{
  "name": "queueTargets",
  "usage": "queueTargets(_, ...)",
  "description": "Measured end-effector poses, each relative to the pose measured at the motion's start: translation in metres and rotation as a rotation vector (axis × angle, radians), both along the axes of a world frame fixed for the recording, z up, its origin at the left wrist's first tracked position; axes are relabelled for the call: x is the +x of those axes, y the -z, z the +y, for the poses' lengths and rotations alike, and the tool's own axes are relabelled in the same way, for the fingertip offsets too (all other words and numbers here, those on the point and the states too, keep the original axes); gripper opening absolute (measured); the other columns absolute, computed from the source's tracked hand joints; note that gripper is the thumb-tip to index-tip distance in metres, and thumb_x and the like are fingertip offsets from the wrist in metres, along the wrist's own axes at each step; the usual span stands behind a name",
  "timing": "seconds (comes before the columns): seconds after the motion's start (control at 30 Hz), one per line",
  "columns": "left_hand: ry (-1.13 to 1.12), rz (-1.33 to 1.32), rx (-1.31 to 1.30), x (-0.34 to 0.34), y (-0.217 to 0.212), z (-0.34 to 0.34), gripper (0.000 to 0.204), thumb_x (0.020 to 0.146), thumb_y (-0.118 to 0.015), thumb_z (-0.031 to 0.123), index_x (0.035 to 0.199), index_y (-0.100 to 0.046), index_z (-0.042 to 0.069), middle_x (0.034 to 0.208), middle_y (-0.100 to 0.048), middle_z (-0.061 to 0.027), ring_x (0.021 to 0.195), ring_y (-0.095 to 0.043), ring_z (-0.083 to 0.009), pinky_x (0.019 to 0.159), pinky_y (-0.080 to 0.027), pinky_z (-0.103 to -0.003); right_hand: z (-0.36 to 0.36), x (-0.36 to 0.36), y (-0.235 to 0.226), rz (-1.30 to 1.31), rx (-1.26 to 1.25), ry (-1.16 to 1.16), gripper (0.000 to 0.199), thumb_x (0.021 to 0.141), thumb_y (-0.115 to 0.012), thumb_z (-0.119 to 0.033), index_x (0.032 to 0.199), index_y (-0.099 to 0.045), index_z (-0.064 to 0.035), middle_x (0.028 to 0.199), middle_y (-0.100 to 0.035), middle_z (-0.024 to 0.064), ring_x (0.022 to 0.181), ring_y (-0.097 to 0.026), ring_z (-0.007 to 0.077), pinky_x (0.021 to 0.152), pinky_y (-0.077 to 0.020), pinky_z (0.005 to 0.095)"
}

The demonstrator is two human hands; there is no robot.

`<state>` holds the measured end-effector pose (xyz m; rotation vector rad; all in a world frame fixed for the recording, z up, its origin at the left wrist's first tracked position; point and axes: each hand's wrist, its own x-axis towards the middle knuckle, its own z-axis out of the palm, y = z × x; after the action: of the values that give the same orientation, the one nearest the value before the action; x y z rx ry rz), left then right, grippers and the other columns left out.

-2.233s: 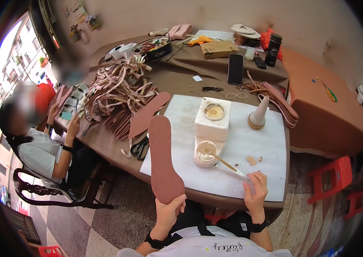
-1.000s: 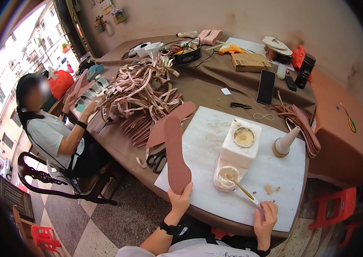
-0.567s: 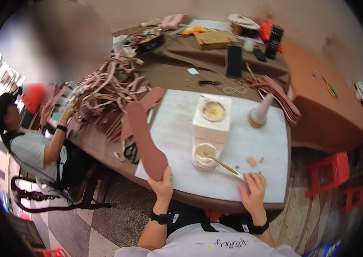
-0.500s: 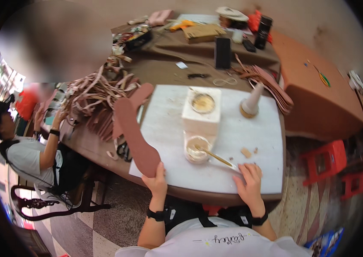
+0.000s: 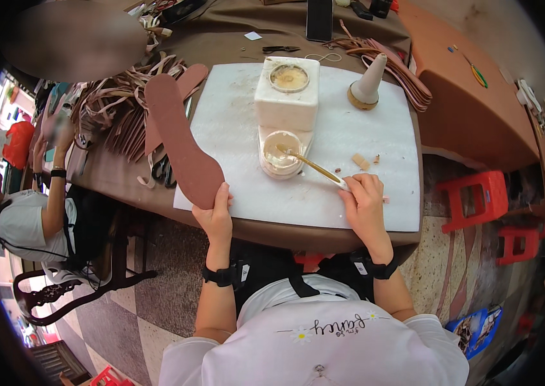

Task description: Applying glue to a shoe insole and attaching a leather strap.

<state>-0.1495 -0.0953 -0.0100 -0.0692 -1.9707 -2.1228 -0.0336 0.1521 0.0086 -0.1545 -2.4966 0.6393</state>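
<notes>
The left hand grips 1 brown shoe sole by its near end, at the left edge of the white surface. The right hand pinches 1 brush, its tip in 1 round glue cup. Beyond stand 1 white block and 1 cone.

At the far edge of your table, a dark rectangular phone lies flat on the brown cloth, its screen black. Just left of it sits a small white paper slip. On the floor to your lower right lies a blue printed package, partly cut off.
</notes>
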Motion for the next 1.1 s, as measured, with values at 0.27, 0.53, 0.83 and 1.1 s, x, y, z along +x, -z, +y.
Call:
queueTargets(0.27, 0.095, -0.138, 0.042, 0.011, -0.015, -0.011, 0.008, 0.084, -0.064, 0.005, 0.079, -0.062, -0.002, 0.067, -0.061, -0.0049, 0.057, -0.055, -0.0097, 0.052, -0.041, -0.022, -0.008, -0.007, -0.016, -0.019, -0.006, -0.038, 0.032, 0.075, -0.06, 0.005, 0.107, -0.058, 0.0029, 0.088, -0.054, 0.0139, 0.085, -0.053, 0.0314, 0.075, -0.0414, 0.038)
queueTargets(0.53, 0.19, -0.15, 0.063, 0.042, -0.037, -0.037, 0.011, 0.088, -0.054, 0.001, 0.095, -0.059, -0.005, 0.092, -0.063, -0.0142, 0.063, -0.059, -0.0144, 0.052, -0.044, -0.023, -0.014, -0.007, -0.022, 0.021, -0.083, -0.064, 0.032, 0.077, -0.059, 0.006, 0.109, -0.057, 0.0045, 0.085, -0.054, 0.0152, 0.075, -0.056, 0.0323, 0.065, -0.0449, 0.0374)
queueTargets(0.83, 0.254, -0.235, 0.003, 0.067, -0.062, -0.033, 0.024, 0.095, -0.049, 0.016, 0.093, -0.062, -0.005, 0.074, -0.062, -0.0067, 0.052, -0.047, -0.0059, 0.046, -0.033, -0.019, -0.022, 0.001, -0.036, 0.073, -0.135, -0.032, 0.025, 0.081, -0.062, 0.0, 0.105, -0.061, 0.0051, 0.082, -0.056, 0.0141, 0.068, -0.057, 0.0289, 0.058, -0.0452, 0.0346)
queueTargets(1.1, 0.396, -0.3, 0.027, 0.078, -0.066, -0.02, 0.038, 0.099, -0.04, 0.029, 0.096, -0.059, -0.003, 0.084, -0.064, -0.0092, 0.053, -0.045, -0.0054, 0.045, -0.032, -0.02, -0.023, 0.006, -0.03, 0.055, -0.129, 0.022, 0.021, 0.082, -0.062, -0.003, 0.103, -0.063, 0.0025, 0.076, -0.057, 0.0122, 0.062, -0.056, 0.0261, 0.053, -0.0434, 0.0322)
